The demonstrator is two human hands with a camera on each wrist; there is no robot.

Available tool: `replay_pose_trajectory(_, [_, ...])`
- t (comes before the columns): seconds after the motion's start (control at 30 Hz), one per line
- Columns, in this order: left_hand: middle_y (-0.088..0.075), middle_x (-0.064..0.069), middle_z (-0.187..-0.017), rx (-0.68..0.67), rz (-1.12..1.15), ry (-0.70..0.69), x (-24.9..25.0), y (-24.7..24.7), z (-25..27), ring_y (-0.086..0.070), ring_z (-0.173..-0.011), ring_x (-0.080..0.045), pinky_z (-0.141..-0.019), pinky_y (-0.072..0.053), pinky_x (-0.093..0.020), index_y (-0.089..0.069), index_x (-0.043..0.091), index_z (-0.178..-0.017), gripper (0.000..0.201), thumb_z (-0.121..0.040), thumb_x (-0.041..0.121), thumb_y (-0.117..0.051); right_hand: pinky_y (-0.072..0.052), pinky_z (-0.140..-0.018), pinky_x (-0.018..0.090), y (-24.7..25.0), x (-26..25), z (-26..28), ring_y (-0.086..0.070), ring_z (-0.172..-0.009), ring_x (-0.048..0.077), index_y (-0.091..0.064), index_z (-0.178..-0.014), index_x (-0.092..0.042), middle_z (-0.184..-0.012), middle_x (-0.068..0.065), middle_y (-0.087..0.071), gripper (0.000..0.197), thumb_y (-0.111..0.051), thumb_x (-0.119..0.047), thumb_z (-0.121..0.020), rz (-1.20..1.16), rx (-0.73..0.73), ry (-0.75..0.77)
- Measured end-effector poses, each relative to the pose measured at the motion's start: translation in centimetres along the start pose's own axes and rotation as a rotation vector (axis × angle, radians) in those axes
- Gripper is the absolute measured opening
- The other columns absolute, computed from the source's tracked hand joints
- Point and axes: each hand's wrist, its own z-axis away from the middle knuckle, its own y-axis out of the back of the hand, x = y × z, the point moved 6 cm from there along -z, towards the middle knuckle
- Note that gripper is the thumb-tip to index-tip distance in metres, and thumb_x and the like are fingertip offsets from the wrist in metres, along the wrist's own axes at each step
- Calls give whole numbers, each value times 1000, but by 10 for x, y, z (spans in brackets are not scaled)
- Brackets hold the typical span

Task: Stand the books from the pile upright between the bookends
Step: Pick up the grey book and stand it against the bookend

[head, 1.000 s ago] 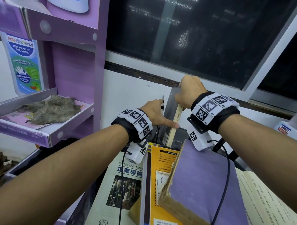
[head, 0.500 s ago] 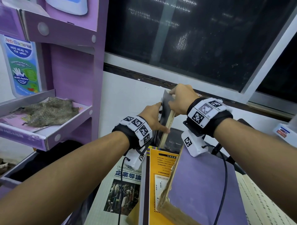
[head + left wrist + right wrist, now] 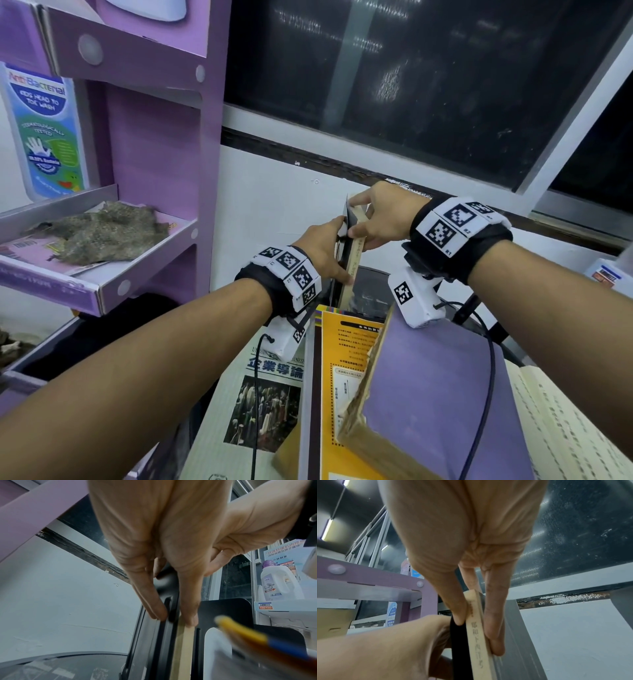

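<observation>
A thin book with a tan spine (image 3: 354, 265) (image 3: 475, 635) and grey cover stands nearly upright against the left black bookend (image 3: 342, 240) (image 3: 165, 635). My right hand (image 3: 359, 219) (image 3: 477, 632) pinches the book's top, thumb on one side and fingers on the grey cover. My left hand (image 3: 337, 260) (image 3: 173, 616) grips the left bookend, one digit on the plate and one pressed on the tan spine. The right black bookend (image 3: 226, 609) stands a gap away. The pile lies nearer me: a purple book (image 3: 431, 394), an orange book (image 3: 346, 356) and a white illustrated book (image 3: 267, 394).
A purple cardboard display shelf (image 3: 154, 178) stands close on the left with a grey-brown cloth (image 3: 102, 233) on its tray. A white wall and dark window are right behind the bookends. An open book (image 3: 565, 431) lies at the right, and a white bottle (image 3: 281, 580) beyond the right bookend.
My right hand has swung the thin book leftward from leaning to nearly upright against the left bookend. My left hand has slid up along the bookend and book spine.
</observation>
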Motion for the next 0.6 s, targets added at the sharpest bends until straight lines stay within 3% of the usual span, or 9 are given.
replay_pose_trajectory(0.13, [-58,-3,-138,-7,-15,3,4,0,1,-67,-103,-26,-78,-51,-31,-41,20,-139,94,-62,26,-95,-61,-83,40,0,3,2,-73,-90,22,-49,-145,-15,-106,5,-71,67,-77,-25,-85,0,0,-6])
replay_pose_trajectory(0.27, [-55,-5,-140,12,-83,15,10,7,8,-63,-113,-25,-92,-53,-36,-41,17,-144,99,-62,33,-94,-63,-77,39,5,2,17,-75,-76,19,-45,-146,-16,-85,7,-77,66,-74,-23,-88,-17,-32,3])
replay_pose_trajectory(0.4, [-45,-9,-144,72,-227,18,26,25,26,-53,-124,-26,-101,-48,-38,-40,10,-147,103,-64,46,-90,-59,-80,34,28,0,49,-70,-70,11,-55,-137,-27,-108,-1,-72,55,-75,-37,-87,109,56,70])
replay_pose_trajectory(0.5, [-38,-8,-151,94,-247,10,39,39,47,-46,-134,-26,-109,-42,-38,-34,12,-152,107,-67,50,-87,-54,-90,36,42,9,83,-65,-83,11,-59,-133,-30,-114,-4,-68,51,-74,-44,-86,112,86,92])
replay_pose_trajectory(0.6, [-44,-4,-148,97,-240,-19,54,48,70,-50,-131,-22,-107,-43,-36,-45,18,-148,90,-73,50,-83,-52,-93,35,51,27,120,-64,-100,14,-59,-131,-31,-112,-9,-65,54,-72,-51,-84,111,110,67])
